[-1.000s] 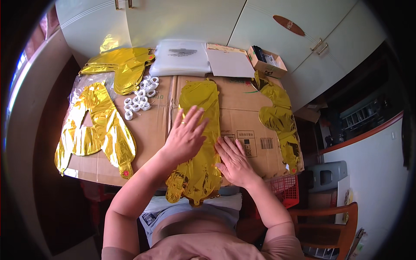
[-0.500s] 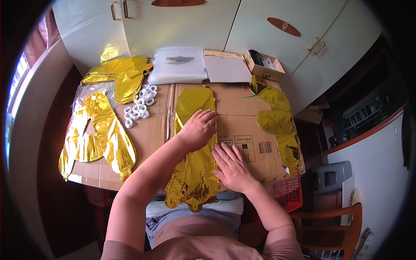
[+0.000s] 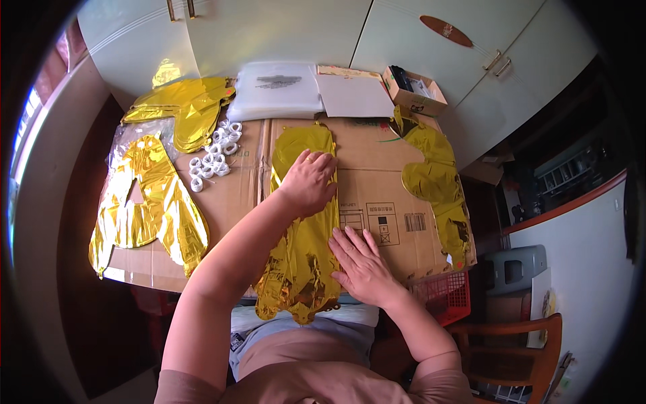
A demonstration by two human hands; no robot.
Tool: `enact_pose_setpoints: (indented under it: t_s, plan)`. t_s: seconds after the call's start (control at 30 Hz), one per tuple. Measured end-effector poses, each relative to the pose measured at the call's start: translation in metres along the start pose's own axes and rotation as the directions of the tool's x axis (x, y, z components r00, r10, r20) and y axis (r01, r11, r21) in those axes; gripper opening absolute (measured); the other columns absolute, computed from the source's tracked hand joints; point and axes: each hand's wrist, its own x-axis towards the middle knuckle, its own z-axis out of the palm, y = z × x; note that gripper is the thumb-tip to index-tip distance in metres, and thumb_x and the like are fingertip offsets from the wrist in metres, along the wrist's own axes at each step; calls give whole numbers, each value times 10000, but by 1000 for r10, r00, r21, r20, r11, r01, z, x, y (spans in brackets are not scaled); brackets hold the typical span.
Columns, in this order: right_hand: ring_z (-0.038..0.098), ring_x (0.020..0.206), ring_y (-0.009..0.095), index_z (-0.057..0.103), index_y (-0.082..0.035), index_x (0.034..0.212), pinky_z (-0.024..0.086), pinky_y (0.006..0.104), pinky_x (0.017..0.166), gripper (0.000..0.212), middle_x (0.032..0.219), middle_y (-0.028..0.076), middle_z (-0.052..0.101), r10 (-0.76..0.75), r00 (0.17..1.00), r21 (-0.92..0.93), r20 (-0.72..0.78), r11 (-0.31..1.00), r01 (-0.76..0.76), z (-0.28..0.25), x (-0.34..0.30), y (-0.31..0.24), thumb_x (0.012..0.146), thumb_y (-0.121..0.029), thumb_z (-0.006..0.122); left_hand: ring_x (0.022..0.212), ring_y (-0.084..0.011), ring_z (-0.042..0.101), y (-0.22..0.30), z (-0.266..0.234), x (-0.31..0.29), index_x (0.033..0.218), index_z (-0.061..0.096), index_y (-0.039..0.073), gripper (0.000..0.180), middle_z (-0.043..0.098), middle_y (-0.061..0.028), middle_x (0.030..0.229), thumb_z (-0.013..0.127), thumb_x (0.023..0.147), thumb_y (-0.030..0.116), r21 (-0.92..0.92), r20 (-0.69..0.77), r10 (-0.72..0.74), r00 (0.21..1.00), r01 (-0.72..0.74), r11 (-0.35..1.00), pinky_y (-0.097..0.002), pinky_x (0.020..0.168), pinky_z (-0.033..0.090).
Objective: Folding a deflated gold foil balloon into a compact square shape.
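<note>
A folded gold foil balloon (image 3: 303,246) lies lengthwise on the cardboard in front of me, its crinkled near end hanging over the table's front edge. My left hand (image 3: 309,183) rests on its upper half, fingers curled together at the foil's right edge; the fingertips are partly hidden. Lower down, my right hand (image 3: 363,266) lies flat with fingers stretched, on the cardboard along the balloon's right edge, fingertips touching or close to the foil. To the left is an A-shaped gold foil balloon (image 3: 148,209). Another gold foil balloon (image 3: 437,175), with a wavy outline, lies at the right.
Flattened cardboard (image 3: 235,209) covers the table. Several white string coils (image 3: 214,158) sit left of centre. Behind them are more gold foil pieces (image 3: 192,111), a stack of clear plastic bags (image 3: 276,94), a grey-white board (image 3: 353,97) and a small open box (image 3: 414,94). A wooden chair (image 3: 548,357) stands at lower right.
The view has shifted slightly, so the table sits a little higher. My left hand's fingers look more curled at the balloon's right edge; my right hand stays flat beside it.
</note>
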Motion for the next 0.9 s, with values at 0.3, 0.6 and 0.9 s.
enact_pose_setpoints:
  t_s: [0.3,0.6,0.9]
  plan:
    - [278,1497,338,440,-38,1494,164,562,1219,690,1605,137,340,11,1000,35,22,999,-12,-1,-34,-24,916,-342,663,1374,-310,424,-2,6,1,1422,481,-11,630,496,-172,1430,510,959,416,29,30,-52,998,52,998,-438,1200,259]
    - [331,1478,297,542,-60,1422,165,565,1219,610,1569,100,412,0,1000,57,-10,998,0,-1,-48,-32,878,-280,709,1412,-308,374,-2,6,0,1485,401,0,687,444,-163,1482,447,984,468,82,69,-80,994,74,994,-453,1218,219]
    - [628,1184,319,641,-65,1288,359,551,1139,346,1196,124,699,29,969,318,-245,946,53,-15,-13,-6,960,-173,626,1432,-329,355,-2,10,-2,1504,367,7,709,431,-180,1494,464,981,475,66,33,-88,996,86,994,-463,1225,211]
